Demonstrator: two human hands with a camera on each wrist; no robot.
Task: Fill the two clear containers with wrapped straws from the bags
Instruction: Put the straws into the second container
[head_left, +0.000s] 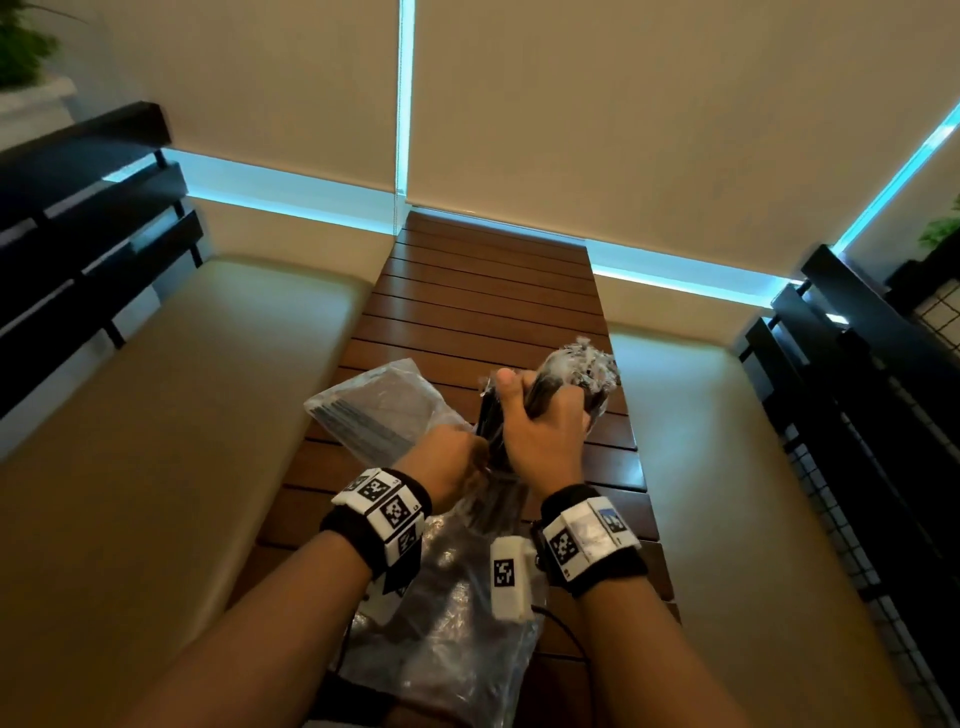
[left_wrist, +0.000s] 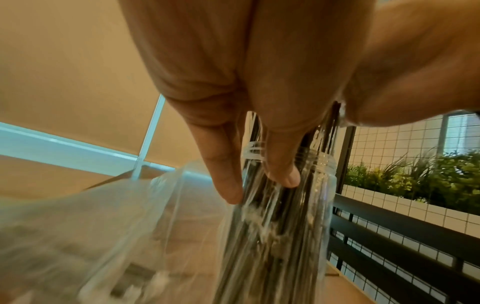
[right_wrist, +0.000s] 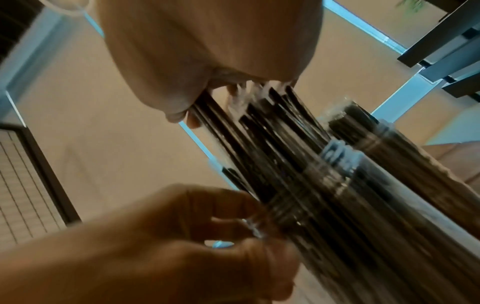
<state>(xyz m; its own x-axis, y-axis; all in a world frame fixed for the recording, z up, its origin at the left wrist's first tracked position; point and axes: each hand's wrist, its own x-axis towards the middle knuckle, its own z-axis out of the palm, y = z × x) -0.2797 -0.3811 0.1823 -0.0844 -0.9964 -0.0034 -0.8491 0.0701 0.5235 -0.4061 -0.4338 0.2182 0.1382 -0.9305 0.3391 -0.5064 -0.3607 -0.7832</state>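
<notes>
My right hand grips a bundle of black wrapped straws from above. The bundle's lower ends stand in the mouth of a clear container. My left hand holds that container at its threaded neck, its fingers lying along the side. Just behind stands a second clear container packed with wrapped straws. A clear bag with some straws lies to the left on the table. Another crumpled bag lies under my wrists.
The work sits on a narrow brown slatted table. Beige cushioned benches run along both sides with dark slatted backs. Window blinds close off the far end. Plants stand behind a wire grid on the right.
</notes>
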